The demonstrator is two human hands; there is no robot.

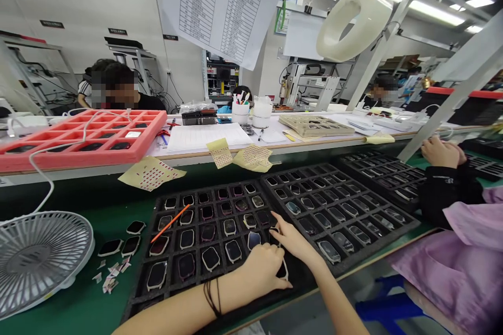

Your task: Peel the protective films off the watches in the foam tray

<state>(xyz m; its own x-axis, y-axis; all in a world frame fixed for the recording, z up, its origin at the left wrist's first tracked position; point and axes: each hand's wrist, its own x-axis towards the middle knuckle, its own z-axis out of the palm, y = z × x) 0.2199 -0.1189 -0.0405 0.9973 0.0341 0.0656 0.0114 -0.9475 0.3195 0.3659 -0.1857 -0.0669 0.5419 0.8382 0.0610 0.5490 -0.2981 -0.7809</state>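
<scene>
A black foam tray (178,285) holds rows of square-faced smartwatch cases with dark screens and light or purple rims. My left hand (265,267), a dark cord on its wrist, is curled over a silver-rimmed smartwatch case (283,270) in the front right slot, thumb and fingers at its edges. Just behind it, my right hand (290,236) reaches into the same column. Its index finger and thumb are bent around a slot whose content is mostly covered. An orange stick (170,223) lies across the tray's left side.
A second foam tray (341,267) of watch cases adjoins on the right. Loose cases (131,245), paper scraps (112,276) and a fan (37,261) stand left. A shelf with a pink foam tray (147,149) runs behind. A co-worker's hands (444,152) are at right.
</scene>
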